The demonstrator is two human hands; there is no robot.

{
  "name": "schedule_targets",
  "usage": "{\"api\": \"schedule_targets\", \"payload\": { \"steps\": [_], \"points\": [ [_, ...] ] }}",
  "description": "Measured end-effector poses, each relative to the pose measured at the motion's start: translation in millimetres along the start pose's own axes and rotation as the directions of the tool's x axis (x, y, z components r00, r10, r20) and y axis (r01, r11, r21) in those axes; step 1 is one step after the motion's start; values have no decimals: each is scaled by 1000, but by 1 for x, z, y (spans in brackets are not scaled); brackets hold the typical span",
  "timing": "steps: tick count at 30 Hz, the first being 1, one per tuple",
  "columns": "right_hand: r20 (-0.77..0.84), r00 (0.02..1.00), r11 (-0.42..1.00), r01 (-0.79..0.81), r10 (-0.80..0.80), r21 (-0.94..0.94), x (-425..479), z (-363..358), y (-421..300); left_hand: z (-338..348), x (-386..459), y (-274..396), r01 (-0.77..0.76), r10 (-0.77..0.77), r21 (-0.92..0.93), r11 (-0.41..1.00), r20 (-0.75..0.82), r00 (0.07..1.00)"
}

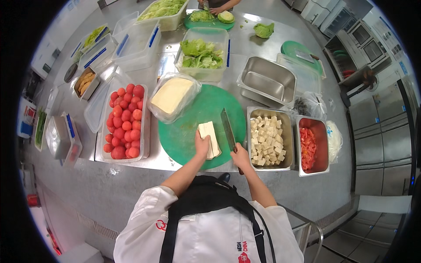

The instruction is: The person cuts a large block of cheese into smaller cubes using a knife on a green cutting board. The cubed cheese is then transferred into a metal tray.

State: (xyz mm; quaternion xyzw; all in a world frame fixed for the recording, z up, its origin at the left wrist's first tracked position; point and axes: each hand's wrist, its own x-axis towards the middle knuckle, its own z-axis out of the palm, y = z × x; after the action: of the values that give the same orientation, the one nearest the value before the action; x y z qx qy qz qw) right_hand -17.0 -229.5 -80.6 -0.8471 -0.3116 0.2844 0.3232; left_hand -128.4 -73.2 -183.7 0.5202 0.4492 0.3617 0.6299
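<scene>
On a round green cutting board [177, 138] lie slabs of pale tofu [213, 141], side by side and split by a lengthwise cut. My left hand [202, 144] rests on their left side. A cleaver [228, 126] is in my right hand [240, 156], its blade pointing away from me over the board, to the right of the tofu and apart from it. A larger pale block [172, 94] sits in an open plastic bag at the board's upper left. Beside the board on the right, a steel pan [288, 141] holds tofu cubes [267, 141].
Left of the board stands a plastic tub of tomatoes [126, 125]. A steel pan of cut tomato [308, 148] is at the right. Beyond the board are a tub of lettuce [201, 56] and stacked steel pans [268, 79]. Across the table, a person's hands [218, 10] work at another green board.
</scene>
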Motion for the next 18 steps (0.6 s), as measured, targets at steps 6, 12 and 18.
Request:
{"api": "schedule_targets", "payload": {
  "steps": [6,12,18],
  "points": [
    [65,996,989,-66,58,131,6,3,28,17,33,27,-128,31,438,890,221,975],
    [101,993,988,-78,64,137,28,-15,26,40,-44,88,-530,207,827,185,495,844],
    [210,978,988,-46,15,147,44,-34,10,7,-42,43,-597,308,778,-193,626,716]
  ]
}}
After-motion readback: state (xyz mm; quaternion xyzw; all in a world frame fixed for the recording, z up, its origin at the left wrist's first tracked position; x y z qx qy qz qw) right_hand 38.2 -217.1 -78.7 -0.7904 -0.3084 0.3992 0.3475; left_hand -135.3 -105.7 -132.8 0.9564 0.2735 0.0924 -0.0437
